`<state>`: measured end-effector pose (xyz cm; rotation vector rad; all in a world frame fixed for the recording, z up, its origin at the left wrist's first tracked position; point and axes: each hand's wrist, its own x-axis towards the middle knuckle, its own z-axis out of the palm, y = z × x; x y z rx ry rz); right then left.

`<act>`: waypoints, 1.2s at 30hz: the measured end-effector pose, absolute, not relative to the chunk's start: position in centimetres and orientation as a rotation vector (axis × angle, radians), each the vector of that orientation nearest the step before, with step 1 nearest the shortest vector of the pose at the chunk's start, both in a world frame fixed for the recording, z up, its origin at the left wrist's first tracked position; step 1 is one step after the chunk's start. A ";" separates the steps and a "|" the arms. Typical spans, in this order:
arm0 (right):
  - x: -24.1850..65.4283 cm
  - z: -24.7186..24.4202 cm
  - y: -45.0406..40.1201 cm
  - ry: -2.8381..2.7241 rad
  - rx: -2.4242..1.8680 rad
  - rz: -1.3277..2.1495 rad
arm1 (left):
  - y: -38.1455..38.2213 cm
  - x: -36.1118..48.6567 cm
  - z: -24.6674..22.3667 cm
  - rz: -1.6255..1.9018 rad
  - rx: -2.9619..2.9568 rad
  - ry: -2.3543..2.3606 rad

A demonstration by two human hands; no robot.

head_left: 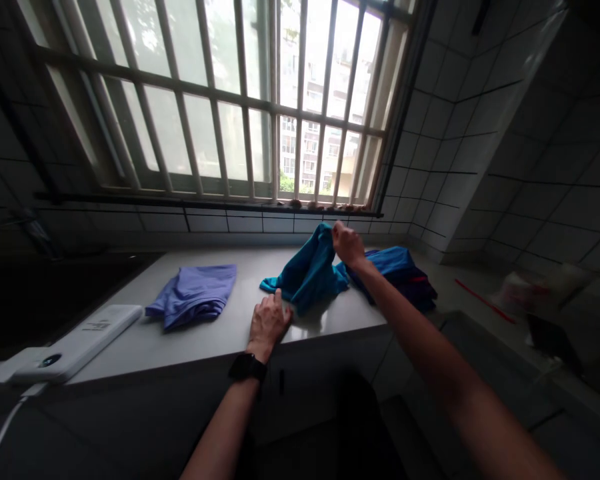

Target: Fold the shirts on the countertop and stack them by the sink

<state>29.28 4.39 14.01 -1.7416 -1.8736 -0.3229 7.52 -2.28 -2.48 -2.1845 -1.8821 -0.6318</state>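
A teal cloth point(307, 270) is partly lifted off the white counter point(260, 333), its upper end pinched in my right hand point(349, 244). My left hand point(269, 320) lies at the cloth's lower left edge, palm down with its fingers apart; it wears a black watch at the wrist. To the left sits a folded lavender cloth point(195, 295). Right of the teal cloth, partly behind my right wrist, is a pile of blue and dark purple cloths point(403, 273).
A white power bank point(80, 343) with a cable lies at the counter's left front. The dark sink point(55, 293) is far left. A red strip point(485, 301) and plastic bags are at the right. A barred window point(220, 107) stands behind.
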 end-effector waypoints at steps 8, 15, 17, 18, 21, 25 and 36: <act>25.3 0.9 3.2 -2.161 -2.019 0.023 | -2.2 7.6 -2.3 -0.551 -2.224 -1.856; 24.8 3.0 3.4 -2.244 -2.012 0.032 | -2.4 7.7 -1.8 -0.535 -2.228 -1.882; 24.4 3.2 3.2 -2.283 -1.999 0.003 | -2.4 7.7 -1.7 -0.536 -2.229 -1.877; 24.1 3.2 3.0 -2.306 -1.989 -0.012 | -2.5 7.6 -1.7 -0.535 -2.233 -1.873; 23.6 3.1 2.7 -2.350 -1.967 -0.054 | -2.5 7.6 -1.6 -0.536 -2.242 -1.871; 23.4 3.2 2.5 -2.376 -1.964 -0.075 | -2.4 7.6 -1.6 -0.541 -2.235 -1.880; 22.1 4.2 1.2 -2.503 -1.933 -0.124 | -2.3 7.7 -1.6 -0.515 -2.213 -1.904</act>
